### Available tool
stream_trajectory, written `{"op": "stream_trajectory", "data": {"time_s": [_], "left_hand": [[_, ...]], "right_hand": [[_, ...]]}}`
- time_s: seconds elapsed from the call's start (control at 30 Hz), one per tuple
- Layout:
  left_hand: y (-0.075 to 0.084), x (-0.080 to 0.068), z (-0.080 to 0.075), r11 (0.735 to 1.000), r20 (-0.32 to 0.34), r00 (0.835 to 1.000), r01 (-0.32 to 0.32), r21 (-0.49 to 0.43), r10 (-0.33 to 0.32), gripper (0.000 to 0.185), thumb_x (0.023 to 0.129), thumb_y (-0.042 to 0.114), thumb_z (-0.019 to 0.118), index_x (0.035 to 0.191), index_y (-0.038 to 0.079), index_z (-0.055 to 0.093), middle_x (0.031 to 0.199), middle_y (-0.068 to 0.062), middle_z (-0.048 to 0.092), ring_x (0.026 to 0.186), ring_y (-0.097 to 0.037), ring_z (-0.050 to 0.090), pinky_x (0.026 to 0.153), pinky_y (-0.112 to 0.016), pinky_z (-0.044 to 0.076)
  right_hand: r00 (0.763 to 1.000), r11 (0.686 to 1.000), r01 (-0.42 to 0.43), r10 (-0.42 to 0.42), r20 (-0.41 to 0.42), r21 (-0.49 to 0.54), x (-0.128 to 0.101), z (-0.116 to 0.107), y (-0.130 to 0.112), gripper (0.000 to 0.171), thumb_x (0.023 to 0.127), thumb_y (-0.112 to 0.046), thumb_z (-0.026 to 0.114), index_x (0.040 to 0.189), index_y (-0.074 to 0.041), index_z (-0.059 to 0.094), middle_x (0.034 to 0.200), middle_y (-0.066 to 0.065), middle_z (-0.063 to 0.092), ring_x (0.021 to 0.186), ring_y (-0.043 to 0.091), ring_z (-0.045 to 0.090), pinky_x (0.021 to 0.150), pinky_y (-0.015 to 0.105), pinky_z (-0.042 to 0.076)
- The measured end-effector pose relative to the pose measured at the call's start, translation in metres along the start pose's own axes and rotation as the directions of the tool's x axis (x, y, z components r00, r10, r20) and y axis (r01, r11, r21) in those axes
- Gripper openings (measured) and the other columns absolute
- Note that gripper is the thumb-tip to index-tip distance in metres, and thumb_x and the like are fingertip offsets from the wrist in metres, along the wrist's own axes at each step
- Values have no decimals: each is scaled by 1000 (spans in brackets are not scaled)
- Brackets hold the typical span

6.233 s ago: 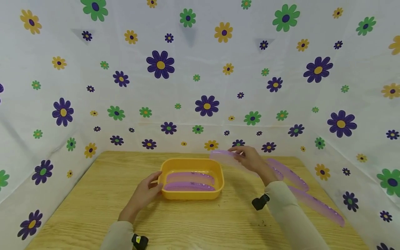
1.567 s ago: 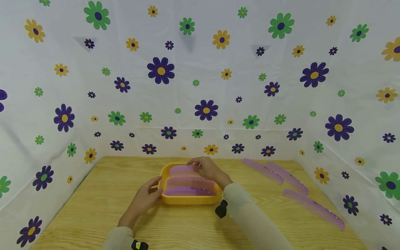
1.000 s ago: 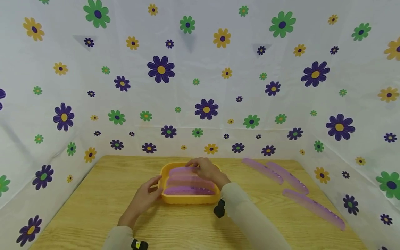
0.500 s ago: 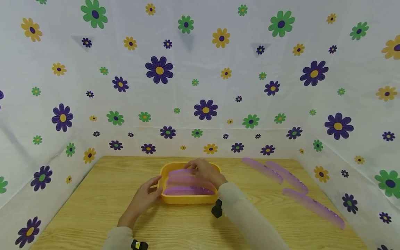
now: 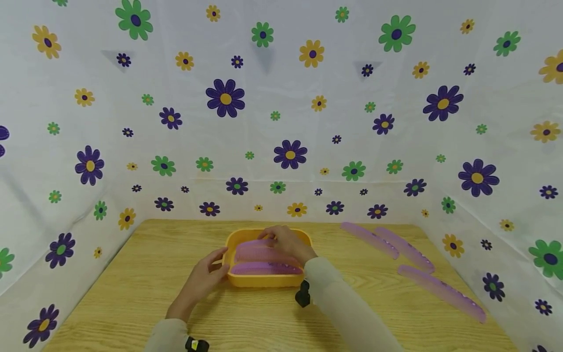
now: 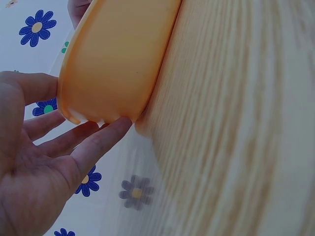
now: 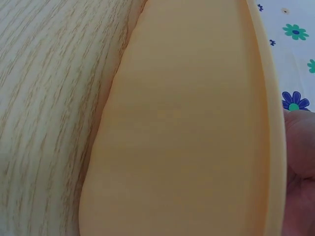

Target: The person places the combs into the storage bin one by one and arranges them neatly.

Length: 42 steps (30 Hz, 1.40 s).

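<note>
In the head view a yellow plastic tub (image 5: 266,280) sits on the wooden table, holding several purple combs. My left hand (image 5: 205,277) rests on the tub's left end; in the left wrist view the fingers (image 6: 103,141) spread against its rounded wall. My right hand (image 5: 287,243) reaches inside and pinches the upper edge of a purple comb (image 5: 252,244) towards the back. That comb lies close against another comb (image 5: 259,254), while a darker-looking comb (image 5: 266,268) lies in front. The tub wall (image 7: 182,123) covers most of my right hand in the right wrist view.
To the right, the wooden table (image 5: 352,313) bears a comb (image 5: 369,239) near the back, a second comb (image 5: 406,249) beside it and a third comb (image 5: 442,293) nearer. Behind and at both sides stands a white flowered backdrop (image 5: 264,132).
My right hand brought a comb from the right into the tub. Lately it has slid that comb nearer, against the middle comb. My left hand has stayed on the tub's end.
</note>
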<state>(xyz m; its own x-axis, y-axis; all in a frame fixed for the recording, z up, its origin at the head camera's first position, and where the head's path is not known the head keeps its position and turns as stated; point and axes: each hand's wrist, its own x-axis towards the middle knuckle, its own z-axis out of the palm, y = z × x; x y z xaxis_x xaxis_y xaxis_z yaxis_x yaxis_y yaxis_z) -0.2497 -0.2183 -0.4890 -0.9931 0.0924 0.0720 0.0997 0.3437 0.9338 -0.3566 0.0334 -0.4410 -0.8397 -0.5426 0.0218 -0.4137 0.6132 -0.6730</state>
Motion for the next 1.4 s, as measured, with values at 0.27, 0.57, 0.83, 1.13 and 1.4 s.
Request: {"op": "stream_trajectory", "data": {"time_s": [0.27, 0.57, 0.83, 1.13, 1.4], "left_hand": [[2, -1, 0, 1000, -1, 1000, -5, 12, 5, 54, 106, 14, 58, 156, 5, 41, 157, -27, 44, 135, -45, 55, 96, -36, 62], [1, 0, 0, 1000, -9, 1000, -6, 16, 7, 54, 106, 14, 58, 156, 4, 41, 156, -27, 45, 135, -45, 56, 96, -35, 62], [1, -1, 0, 1000, -11, 1000, 5, 5, -5, 54, 105, 15, 59, 156, 5, 42, 156, -26, 46, 134, -44, 57, 97, -37, 62], [-1, 1, -1, 1000, -5, 1000, 4, 3, -4, 54, 105, 15, 59, 156, 5, 42, 157, -26, 45, 134, -44, 57, 97, -36, 62], [0, 2, -1, 1000, -10, 1000, 8, 30, -8, 54, 106, 15, 59, 156, 7, 42, 157, -25, 45, 135, -43, 56, 97, -34, 62]], "right_hand": [[998, 998, -55, 54, 7, 12, 5, 2, 3, 33, 102, 2, 56, 123, -17, 74, 129, 7, 67, 115, 25, 60, 110, 46, 54], [995, 996, -74, 76, 61, -45, 8, -2, -4, 28, 102, -1, 60, 124, -12, 73, 128, 10, 68, 115, 26, 61, 111, 45, 54], [994, 983, -83, 94, 58, -165, 15, -1, -5, 28, 99, 1, 62, 121, -10, 75, 123, 11, 70, 112, 25, 62, 111, 45, 53], [992, 976, -98, 113, 64, -194, 19, 1, 0, 25, 99, -3, 64, 120, -13, 75, 119, 8, 72, 103, 22, 63, 109, 45, 55], [990, 970, -114, 130, 58, -214, 20, 4, 4, 28, 101, -1, 60, 120, -15, 76, 125, 10, 71, 111, 24, 62, 114, 47, 51]]}}
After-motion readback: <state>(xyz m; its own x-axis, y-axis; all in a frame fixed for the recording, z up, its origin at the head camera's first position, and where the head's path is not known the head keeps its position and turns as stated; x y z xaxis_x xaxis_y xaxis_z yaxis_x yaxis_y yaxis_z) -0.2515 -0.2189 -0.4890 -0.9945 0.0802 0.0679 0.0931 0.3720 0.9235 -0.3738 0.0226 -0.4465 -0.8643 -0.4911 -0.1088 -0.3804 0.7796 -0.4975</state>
